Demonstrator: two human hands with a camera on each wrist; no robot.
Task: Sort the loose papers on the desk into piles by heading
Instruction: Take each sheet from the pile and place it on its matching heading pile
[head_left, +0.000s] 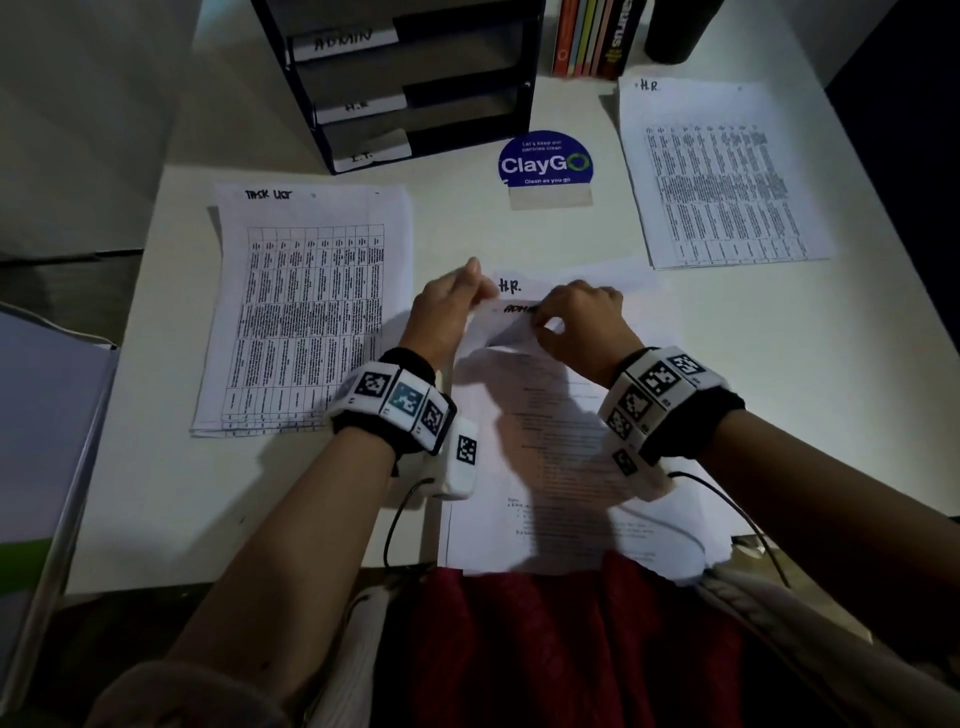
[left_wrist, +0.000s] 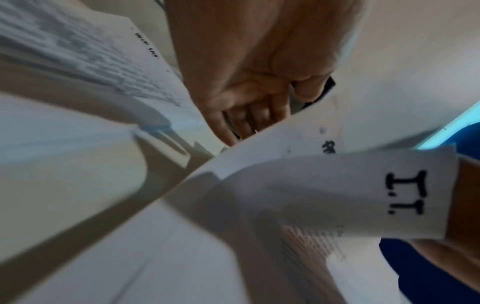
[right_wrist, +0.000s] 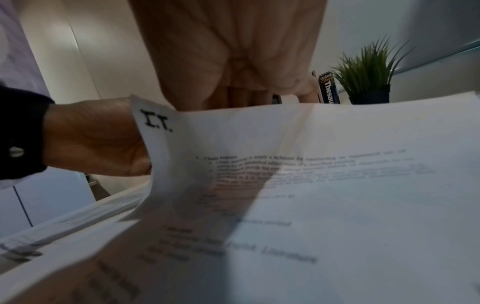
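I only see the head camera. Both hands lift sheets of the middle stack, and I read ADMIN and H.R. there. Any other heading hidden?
Observer: Yes. Besides the ADMIN sheet that the right hand pinches, the right wrist camera shows a sheet headed I.T., its corner curled up beside the left hand.
Visitor: What's in that dark pot at the back right?
Observer: A green spiky plant, standing next to a thesaurus.

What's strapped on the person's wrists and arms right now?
Each wrist carries a black band ringed with white blocks printed with black square codes: left wrist band, right wrist band. A thin black cable trails from the left one, another from the right. Forearms are bare; the left hand and right hand wear nothing.
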